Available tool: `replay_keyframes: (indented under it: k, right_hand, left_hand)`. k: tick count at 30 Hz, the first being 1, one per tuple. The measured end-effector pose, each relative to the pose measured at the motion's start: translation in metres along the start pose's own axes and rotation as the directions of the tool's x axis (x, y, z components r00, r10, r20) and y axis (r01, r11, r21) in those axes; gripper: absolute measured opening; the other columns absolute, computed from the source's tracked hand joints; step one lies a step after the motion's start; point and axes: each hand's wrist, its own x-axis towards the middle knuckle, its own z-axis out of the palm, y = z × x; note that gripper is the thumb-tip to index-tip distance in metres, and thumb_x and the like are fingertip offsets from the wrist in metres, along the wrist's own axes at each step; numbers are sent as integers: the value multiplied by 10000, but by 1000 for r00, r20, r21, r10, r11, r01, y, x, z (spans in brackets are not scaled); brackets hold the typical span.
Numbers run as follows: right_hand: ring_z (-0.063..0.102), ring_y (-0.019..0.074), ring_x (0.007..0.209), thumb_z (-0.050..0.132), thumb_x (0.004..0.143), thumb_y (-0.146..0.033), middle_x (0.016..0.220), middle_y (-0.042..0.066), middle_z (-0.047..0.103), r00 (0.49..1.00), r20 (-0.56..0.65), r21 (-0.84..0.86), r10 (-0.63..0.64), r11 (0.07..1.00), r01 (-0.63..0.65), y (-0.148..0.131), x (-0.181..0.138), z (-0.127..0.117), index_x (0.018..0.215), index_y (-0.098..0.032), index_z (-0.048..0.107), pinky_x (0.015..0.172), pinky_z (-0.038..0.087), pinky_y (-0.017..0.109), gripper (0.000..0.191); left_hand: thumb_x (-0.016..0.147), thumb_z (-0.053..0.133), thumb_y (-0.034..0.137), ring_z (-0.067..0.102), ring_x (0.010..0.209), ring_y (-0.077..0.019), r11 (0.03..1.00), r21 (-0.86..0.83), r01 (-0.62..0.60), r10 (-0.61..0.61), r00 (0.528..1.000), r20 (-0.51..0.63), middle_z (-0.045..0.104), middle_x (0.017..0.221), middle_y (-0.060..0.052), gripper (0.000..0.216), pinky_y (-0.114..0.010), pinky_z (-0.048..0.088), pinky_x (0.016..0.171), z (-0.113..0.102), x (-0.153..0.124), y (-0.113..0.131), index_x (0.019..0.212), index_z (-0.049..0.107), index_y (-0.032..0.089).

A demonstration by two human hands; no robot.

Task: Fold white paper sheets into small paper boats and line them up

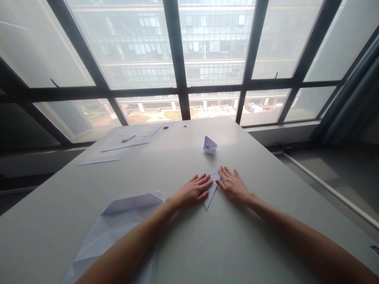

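Observation:
A small folded piece of white paper (211, 193) lies on the table in front of me, its pointed end toward me. My left hand (197, 189) lies flat over its left side, fingers stretched out. At its right edge rests my right hand (232, 184), fingers extended and touching the paper near its upper corner. Part of the paper is hidden under my fingers. Just beyond stands a folded paper boat (210, 146), apart from both hands.
A large creased sheet of paper (118, 225) lies under and beside my left forearm. Several white sheets (127, 144) with a white pen (128, 138) on top lie at the far left of the white table (251, 236). Windows stand beyond the table's far edge.

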Motion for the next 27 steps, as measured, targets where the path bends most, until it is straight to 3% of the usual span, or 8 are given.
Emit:
replay_keyframes:
  k: [4, 7, 11, 17, 20, 23, 27]
  right_hand:
    - [125, 275, 1523, 262, 1014, -539, 1631, 166, 185, 995, -46, 15, 85, 996, -84, 3, 1, -1, 1562, -71, 247, 1215, 62, 535, 720]
    - [114, 249, 1526, 296, 1016, -483, 1632, 169, 183, 992, -117, 24, 38, 999, -35, 1, 1, -2, 1563, -47, 220, 1224, 67, 497, 703]
    - [167, 244, 1517, 329, 1007, -484, 1617, 162, 244, 997, -46, 40, -62, 997, 64, -4, 0, -3, 1548, -76, 292, 1226, 83, 476, 678]
    - [167, 266, 1516, 352, 997, -505, 1622, 168, 217, 999, -20, 45, -42, 998, 42, -6, -1, -3, 1552, -89, 289, 1220, 83, 499, 697]
    - [182, 255, 1513, 346, 1006, -419, 1620, 150, 241, 999, -18, 53, -43, 998, 44, -5, -1, -2, 1548, -103, 306, 1219, 89, 493, 628]
    - [253, 250, 1488, 357, 997, -300, 1594, 134, 329, 997, -63, 55, -39, 998, 42, -3, 0, -2, 1513, -121, 385, 1213, 129, 477, 547]
    - [423, 264, 1369, 477, 971, -307, 1482, 137, 496, 984, -172, 52, -53, 997, 63, -1, 0, -6, 1372, -158, 564, 1160, 267, 412, 436]
  left_hand:
    - [1042, 412, 416, 256, 1495, -253, 1000, -9, -14, 13, 999, -30, 295, 1613, -66, 514, -460, 202, 1219, 2, 0, -1, 1538, 355, 298]
    - [1042, 409, 423, 248, 1498, -249, 1000, -9, -9, 8, 1000, -24, 292, 1616, -55, 517, -456, 195, 1222, 2, 0, -1, 1542, 344, 308]
    - [1040, 406, 440, 254, 1496, -258, 1000, -18, -8, 7, 1000, -15, 279, 1619, -60, 533, -467, 194, 1219, 2, -1, -2, 1551, 321, 314]
    - [989, 472, 559, 214, 1505, -293, 999, -8, -36, 36, 999, 22, 222, 1634, -76, 667, -494, 177, 1213, -3, -1, 0, 1574, 241, 337]
    - [974, 491, 572, 212, 1505, -304, 999, -7, -50, 51, 999, 20, 229, 1639, -61, 659, -499, 184, 1208, -5, -3, 1, 1561, 277, 360]
    - [950, 570, 484, 254, 1479, -320, 1000, 9, -21, 22, 998, -51, 315, 1603, -61, 599, -501, 191, 1205, -6, -4, 3, 1510, 403, 354]
    - [868, 664, 279, 449, 1271, -300, 995, 18, 94, -90, 983, -159, 534, 1325, -72, 536, -486, 302, 1132, -6, -4, 8, 1387, 564, 368]
